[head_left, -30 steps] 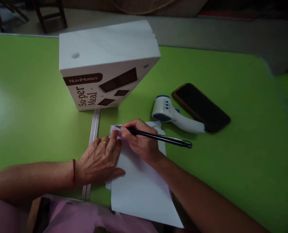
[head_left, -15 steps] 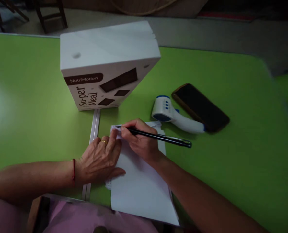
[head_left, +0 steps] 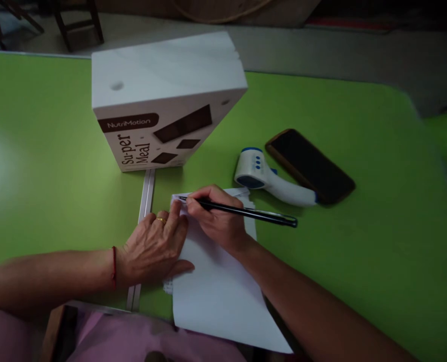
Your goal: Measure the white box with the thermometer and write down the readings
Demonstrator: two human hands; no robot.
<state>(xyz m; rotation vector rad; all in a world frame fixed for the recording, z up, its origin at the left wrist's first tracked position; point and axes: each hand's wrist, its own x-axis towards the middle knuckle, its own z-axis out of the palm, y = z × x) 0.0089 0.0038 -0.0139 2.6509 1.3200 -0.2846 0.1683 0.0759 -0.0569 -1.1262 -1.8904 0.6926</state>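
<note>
Between thumb and fingers, my right hand (head_left: 221, 216) grips a black pen (head_left: 259, 213), its tip touching the top left corner of a white sheet of paper (head_left: 223, 301). Other papers lie beneath that sheet, their edges showing at the top and left. My left hand (head_left: 155, 246), with a gold ring and a red wrist cord, rests on the paper's left side. Its index finger points to the pen tip and its thumb is spread apart. Any writing under the tip is too small to read.
A tall white NutriMotion box (head_left: 170, 70) stands beyond my hands. Right of it lie a white and blue infrared thermometer (head_left: 272, 178) and a dark phone (head_left: 311, 166). A metal strip (head_left: 146, 196) crosses the green table (head_left: 377, 241). Dark stool legs (head_left: 80, 25) show behind.
The lower right corner of the sheet has shifted slightly to the right. Both hands and the pen are almost where they were; the view has moved a little.
</note>
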